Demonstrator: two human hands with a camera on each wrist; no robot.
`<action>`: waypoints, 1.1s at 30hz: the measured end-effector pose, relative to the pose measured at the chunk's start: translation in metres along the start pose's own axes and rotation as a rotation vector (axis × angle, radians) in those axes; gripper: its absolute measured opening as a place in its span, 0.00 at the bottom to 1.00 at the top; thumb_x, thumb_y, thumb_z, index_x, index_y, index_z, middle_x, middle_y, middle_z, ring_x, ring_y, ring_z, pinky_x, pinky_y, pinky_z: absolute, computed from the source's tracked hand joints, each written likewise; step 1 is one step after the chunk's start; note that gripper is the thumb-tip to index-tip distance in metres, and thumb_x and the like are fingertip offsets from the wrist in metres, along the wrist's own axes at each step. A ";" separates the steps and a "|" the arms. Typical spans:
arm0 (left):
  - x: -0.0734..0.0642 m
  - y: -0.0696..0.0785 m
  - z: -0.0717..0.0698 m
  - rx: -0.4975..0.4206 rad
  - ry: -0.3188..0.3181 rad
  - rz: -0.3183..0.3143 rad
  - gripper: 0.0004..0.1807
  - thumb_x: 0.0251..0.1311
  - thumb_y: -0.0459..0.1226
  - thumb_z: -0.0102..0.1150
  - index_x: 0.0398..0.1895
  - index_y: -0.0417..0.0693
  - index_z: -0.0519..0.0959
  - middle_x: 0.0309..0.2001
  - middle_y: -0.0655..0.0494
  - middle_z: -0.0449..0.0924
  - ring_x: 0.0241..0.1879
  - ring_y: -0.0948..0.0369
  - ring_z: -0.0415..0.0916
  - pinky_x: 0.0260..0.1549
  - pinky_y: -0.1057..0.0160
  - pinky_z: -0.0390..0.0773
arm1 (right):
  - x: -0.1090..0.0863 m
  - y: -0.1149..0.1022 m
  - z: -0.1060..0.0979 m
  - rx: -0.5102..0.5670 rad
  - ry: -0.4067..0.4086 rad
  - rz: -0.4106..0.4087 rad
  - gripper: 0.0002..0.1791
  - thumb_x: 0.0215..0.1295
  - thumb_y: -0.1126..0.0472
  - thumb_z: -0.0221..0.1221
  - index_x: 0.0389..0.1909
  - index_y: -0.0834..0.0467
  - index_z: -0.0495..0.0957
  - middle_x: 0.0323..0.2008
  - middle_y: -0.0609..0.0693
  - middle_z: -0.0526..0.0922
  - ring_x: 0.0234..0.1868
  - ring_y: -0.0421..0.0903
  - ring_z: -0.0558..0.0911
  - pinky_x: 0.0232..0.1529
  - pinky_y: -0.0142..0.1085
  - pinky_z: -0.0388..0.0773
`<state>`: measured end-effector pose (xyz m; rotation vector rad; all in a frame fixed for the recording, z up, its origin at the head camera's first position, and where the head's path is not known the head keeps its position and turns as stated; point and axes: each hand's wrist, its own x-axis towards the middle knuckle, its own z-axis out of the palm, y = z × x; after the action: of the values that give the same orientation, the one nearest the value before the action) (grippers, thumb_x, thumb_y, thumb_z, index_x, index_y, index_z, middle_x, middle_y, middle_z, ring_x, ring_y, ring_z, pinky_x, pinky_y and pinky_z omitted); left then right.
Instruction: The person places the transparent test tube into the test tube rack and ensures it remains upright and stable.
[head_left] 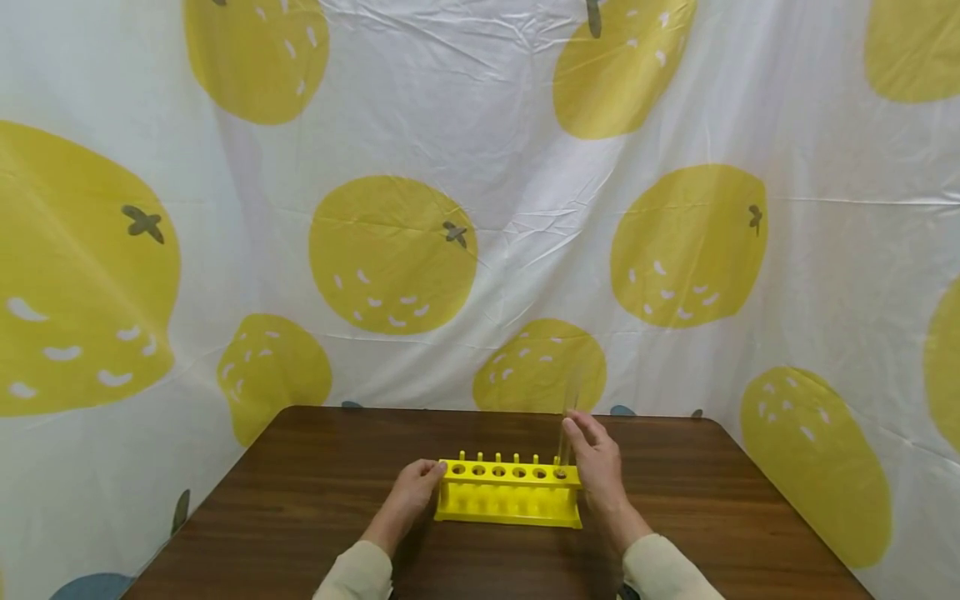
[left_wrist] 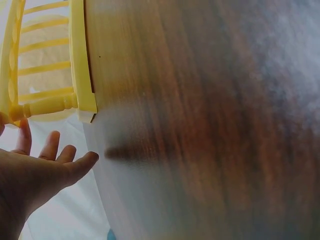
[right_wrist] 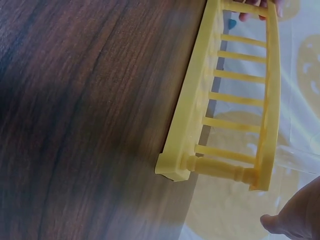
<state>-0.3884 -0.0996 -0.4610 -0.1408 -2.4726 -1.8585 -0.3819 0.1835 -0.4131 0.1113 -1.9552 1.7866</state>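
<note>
A yellow test tube rack (head_left: 510,521) stands upright on the table, with a row of holes in its top bar and pegs behind them. My left hand (head_left: 415,492) pinches the top left corner of the rack between thumb and index finger; in the left wrist view the other fingers (left_wrist: 50,146) extend free beside its end post. With thumb and fingertips, my right hand (head_left: 597,457) holds a clear glass test tube (head_left: 572,392) nearly upright over the rack's right end. The tube's lower end is at the rightmost hole. Only part of the right hand (right_wrist: 300,212) shows in the right wrist view.
The brown wood-grain table (head_left: 315,467) extends around the rack on every side. Behind and beside it hangs a white curtain (head_left: 525,242) printed with big yellow fruit.
</note>
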 end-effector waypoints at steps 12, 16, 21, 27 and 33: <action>0.003 0.002 0.002 -0.016 0.011 -0.013 0.21 0.75 0.44 0.49 0.50 0.30 0.75 0.48 0.43 0.75 0.49 0.49 0.70 0.52 0.48 0.70 | -0.003 0.004 0.003 0.024 -0.012 0.001 0.24 0.71 0.54 0.60 0.60 0.68 0.76 0.68 0.62 0.67 0.71 0.59 0.62 0.70 0.54 0.54; 0.004 0.001 0.002 -0.015 0.011 -0.014 0.21 0.75 0.44 0.49 0.50 0.30 0.75 0.48 0.42 0.75 0.49 0.49 0.70 0.52 0.48 0.69 | -0.003 0.009 0.002 0.029 -0.021 0.004 0.24 0.71 0.54 0.60 0.59 0.67 0.76 0.69 0.61 0.66 0.71 0.58 0.62 0.70 0.52 0.55; 0.004 0.000 0.002 -0.013 0.012 -0.007 0.21 0.75 0.44 0.49 0.50 0.29 0.75 0.47 0.42 0.75 0.48 0.49 0.70 0.51 0.48 0.70 | -0.004 0.013 0.001 0.019 -0.029 -0.004 0.24 0.71 0.54 0.60 0.59 0.67 0.77 0.70 0.62 0.66 0.71 0.58 0.62 0.70 0.53 0.56; 0.004 0.001 0.002 -0.014 0.015 -0.003 0.21 0.76 0.44 0.49 0.49 0.30 0.75 0.48 0.42 0.76 0.49 0.49 0.70 0.52 0.47 0.69 | -0.005 0.017 -0.001 -0.001 -0.019 0.008 0.23 0.70 0.56 0.62 0.58 0.68 0.77 0.69 0.64 0.66 0.70 0.60 0.62 0.70 0.54 0.55; 0.005 0.000 0.002 -0.019 0.014 -0.013 0.20 0.76 0.43 0.48 0.49 0.31 0.75 0.50 0.41 0.76 0.51 0.48 0.70 0.54 0.45 0.69 | -0.006 0.020 -0.004 -0.030 -0.015 0.019 0.24 0.68 0.55 0.63 0.56 0.69 0.78 0.69 0.66 0.65 0.70 0.63 0.62 0.70 0.57 0.52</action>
<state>-0.3935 -0.0973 -0.4615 -0.1123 -2.4532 -1.8812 -0.3829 0.1885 -0.4336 0.0975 -1.9990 1.7727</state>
